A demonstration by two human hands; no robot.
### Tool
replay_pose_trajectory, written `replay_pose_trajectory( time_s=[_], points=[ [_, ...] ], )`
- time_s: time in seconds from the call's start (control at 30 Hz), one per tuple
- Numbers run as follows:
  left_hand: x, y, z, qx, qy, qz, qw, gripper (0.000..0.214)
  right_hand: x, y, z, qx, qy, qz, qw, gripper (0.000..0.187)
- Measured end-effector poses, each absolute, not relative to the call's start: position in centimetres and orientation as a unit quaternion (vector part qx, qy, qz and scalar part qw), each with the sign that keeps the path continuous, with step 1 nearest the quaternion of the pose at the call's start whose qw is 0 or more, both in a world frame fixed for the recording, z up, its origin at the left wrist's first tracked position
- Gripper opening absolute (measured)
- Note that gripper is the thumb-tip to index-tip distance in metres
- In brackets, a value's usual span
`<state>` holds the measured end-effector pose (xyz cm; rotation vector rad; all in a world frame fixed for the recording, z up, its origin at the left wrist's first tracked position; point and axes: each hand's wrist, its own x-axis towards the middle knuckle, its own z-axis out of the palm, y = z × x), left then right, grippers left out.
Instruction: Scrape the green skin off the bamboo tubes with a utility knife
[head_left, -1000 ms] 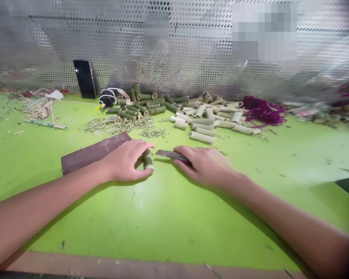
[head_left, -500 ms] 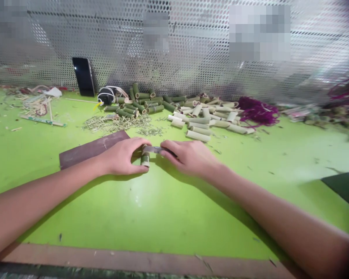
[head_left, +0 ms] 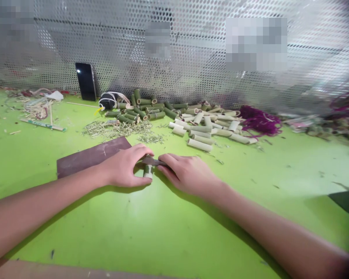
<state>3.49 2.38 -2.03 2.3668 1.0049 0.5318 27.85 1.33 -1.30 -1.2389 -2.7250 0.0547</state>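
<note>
My left hand [head_left: 128,166] grips a short bamboo tube [head_left: 148,171] between thumb and fingers, just above the green table. The tube's skin is patchy, part dark green and part pale. In my right hand [head_left: 186,170] is a knife [head_left: 157,162], its handle mostly hidden by my closed fingers. Its grey blade lies across the upper part of the tube. Behind my left wrist a brown rectangular sheet [head_left: 90,158] rests flat on the table.
Several bamboo pieces, green [head_left: 136,110] and pale peeled [head_left: 200,144], are heaped at the back, beside shavings [head_left: 116,130] and purple string [head_left: 260,120]. A phone [head_left: 86,82] leans on the perforated metal wall [head_left: 119,42]. A dark object [head_left: 347,202] lies at right.
The view has tilted up slightly, so everything sits lower. The knife blade has shifted leftward across the tube, with my right hand nearer to it. Both grips stay the same.
</note>
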Motion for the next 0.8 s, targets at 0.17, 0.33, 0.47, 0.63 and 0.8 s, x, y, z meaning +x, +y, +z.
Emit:
replay_pose_trajectory(
  time_s=[0.17,0.33,0.47,0.63,0.8],
  points=[
    [3.51,2.03,-2.3,0.885,0.367,0.174,0.228,0.05,28.12,1.54,-1.63,-0.401,-0.912,0.024,0.082,0.032],
    [3.5,1.94,-2.29,0.892,0.361,0.175,0.21,0.045,28.14,1.58,-1.71,-0.39,-0.916,0.019,0.091,0.035],
    [3.43,1.97,-2.05,0.903,0.35,0.181,0.17,0.047,27.98,1.62,-1.59,-0.393,-0.914,0.025,0.094,0.034],
    [3.35,1.87,-1.95,0.901,0.343,0.198,0.18,0.056,27.86,1.72,-1.54,-0.391,-0.914,0.051,0.096,0.035],
    [3.52,1.83,-1.99,0.884,0.363,0.206,0.209,0.054,28.05,1.75,-1.46,-0.386,-0.918,0.038,0.087,0.037]
  ],
)
